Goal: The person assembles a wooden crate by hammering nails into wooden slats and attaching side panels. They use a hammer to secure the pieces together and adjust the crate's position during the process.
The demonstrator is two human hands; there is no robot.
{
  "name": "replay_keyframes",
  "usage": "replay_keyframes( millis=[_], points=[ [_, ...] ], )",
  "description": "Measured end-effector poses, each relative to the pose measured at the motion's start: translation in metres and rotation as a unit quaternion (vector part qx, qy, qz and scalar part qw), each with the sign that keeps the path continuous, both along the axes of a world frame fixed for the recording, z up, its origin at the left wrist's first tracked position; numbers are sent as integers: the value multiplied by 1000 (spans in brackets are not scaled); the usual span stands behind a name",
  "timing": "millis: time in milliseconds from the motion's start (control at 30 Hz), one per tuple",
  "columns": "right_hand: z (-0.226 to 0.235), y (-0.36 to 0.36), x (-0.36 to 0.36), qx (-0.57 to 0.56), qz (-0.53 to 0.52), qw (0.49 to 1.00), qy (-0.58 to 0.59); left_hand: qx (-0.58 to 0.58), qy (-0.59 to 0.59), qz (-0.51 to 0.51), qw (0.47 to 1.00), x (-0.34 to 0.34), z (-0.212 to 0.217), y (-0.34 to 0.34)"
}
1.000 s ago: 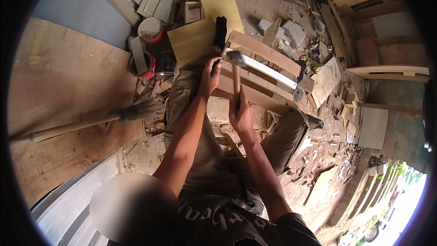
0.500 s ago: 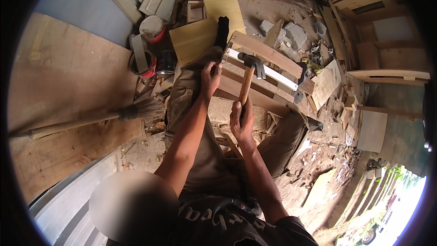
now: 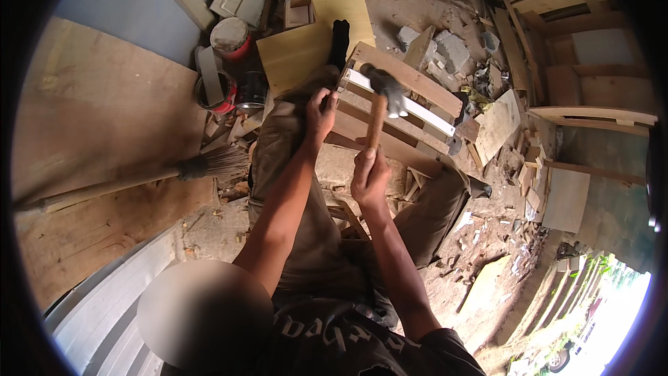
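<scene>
Wooden frame (image 3: 390,142): one, four slats (image 3: 410,79)
Right hand (image 3: 371,175): closed round one claw hammer (image 3: 376,117)
Left hand (image 3: 321,114): half-curled, frame's left edge; hold unclear

The floor (image 3: 400,10) in here is brown, dusty and thick with litter. Yellow plywood sheets (image 3: 289,59) lie at the far side, a small open wooden box (image 3: 299,15) against them. Just left stand a lidded red bucket (image 3: 230,36), an open red bucket (image 3: 225,102) and a dark can (image 3: 252,92). Over right I see broken concrete chunks (image 3: 454,52), scattered wood offcuts (image 3: 533,157) and, nearer, a thin pale board (image 3: 487,284).
</scene>
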State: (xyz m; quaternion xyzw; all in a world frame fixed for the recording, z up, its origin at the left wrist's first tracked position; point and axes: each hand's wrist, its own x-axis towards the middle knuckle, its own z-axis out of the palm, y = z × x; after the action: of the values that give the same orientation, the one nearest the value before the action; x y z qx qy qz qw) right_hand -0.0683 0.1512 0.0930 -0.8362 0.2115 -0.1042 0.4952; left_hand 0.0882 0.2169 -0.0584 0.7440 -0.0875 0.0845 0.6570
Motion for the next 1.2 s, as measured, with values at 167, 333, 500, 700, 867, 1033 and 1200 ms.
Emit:
replay_keyframes(
  millis=[167,333,500,700,867,1033,1200],
  points=[
    [-21,-6,-11,-45,17,996,78,-46,45,-36,997,0,3,0],
    [6,2,-6,25,-1,998,61,-9,-5,-11,1000,2,1,3],
    [22,7,2,86,15,995,-56,-3,18,-20,1000,0,7,3],
    [-19,1,-8,-25,28,994,101,-49,10,-51,997,2,4,1],
    [-8,4,-17,13,-22,994,102,-65,26,-40,997,5,-5,0],
    [40,3,2,62,-41,997,8,-17,46,-36,998,1,5,2],
    [32,-11,19,6,-36,999,16,-12,5,-27,1000,1,6,2]
  ],
)
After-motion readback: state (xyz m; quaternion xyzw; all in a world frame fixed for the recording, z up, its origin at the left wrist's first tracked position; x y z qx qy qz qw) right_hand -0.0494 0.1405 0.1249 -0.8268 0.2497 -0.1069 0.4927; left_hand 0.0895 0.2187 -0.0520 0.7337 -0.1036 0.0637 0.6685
